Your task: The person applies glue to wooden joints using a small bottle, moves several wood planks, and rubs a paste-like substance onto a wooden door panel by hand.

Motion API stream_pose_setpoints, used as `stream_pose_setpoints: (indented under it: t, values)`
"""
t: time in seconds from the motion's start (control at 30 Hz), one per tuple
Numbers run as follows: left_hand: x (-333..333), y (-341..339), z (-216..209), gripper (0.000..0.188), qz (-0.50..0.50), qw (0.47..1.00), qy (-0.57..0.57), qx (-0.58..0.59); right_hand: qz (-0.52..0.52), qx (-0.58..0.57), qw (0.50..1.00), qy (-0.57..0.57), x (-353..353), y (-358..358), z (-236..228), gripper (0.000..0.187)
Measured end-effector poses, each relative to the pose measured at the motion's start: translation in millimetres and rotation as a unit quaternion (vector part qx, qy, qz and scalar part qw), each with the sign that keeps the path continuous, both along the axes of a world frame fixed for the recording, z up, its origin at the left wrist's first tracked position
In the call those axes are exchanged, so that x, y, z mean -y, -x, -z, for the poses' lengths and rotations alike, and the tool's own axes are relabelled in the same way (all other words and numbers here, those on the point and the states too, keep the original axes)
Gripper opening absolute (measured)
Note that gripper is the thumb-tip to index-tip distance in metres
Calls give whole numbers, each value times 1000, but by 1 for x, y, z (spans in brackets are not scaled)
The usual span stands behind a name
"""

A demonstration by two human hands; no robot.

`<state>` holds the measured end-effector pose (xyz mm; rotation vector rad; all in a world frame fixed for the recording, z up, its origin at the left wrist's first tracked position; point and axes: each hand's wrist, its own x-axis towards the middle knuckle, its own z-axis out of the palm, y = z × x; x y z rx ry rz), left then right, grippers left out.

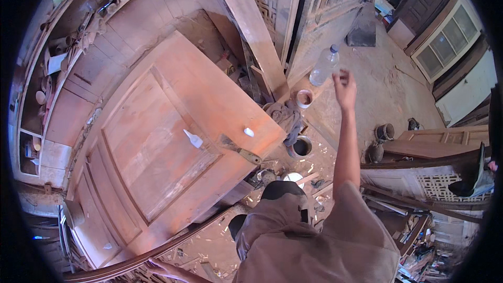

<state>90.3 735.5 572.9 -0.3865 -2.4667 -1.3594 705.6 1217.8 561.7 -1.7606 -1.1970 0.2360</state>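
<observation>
My right hand [344, 88] reaches out at arm's length beside a clear plastic bottle [324, 67] with a dark blue cap. Its fingers are slightly bent and apart, and nothing shows in them. At the lower left, my left hand [161, 268] lies with fingers stretched along a curved-looking wooden edge [181, 246]. A reddish-brown wooden door panel [152, 141] lies on my left. On it are a white nozzle bottle [193, 139], a small white piece [249, 132] and a scraper [243, 152] with a wooden handle.
Near the panel's corner are a crumpled cloth [285, 118], a small cup [304, 98] and a dark can [300, 147]. Wood chips litter the floor. Cluttered shelves [65, 68] line the left; a window frame [448, 36] leans at the far right, above stacked boards [440, 147].
</observation>
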Motion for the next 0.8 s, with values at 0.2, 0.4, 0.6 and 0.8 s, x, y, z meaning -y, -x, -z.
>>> stream_pose_setpoints:
  t: [0.2, 0.4, 0.6, 0.8]
  values:
    - [7, 15, 11, 59, 7, 1000, -6, 25, 29, 244, 956, 158, -103, -31, -24, 63]
    - [-1, 3, 2, 61, -12, 999, -22, 45, -15, 260, 944, 201, -132, -40, -3, 50]
    - [-10, 0, 6, 60, -13, 1000, -19, 14, -16, 236, 961, 145, -128, -68, 14, 42]
    - [-10, 0, 7, 59, -3, 997, -69, 22, -12, 287, 955, 69, -120, -67, 7, 46]
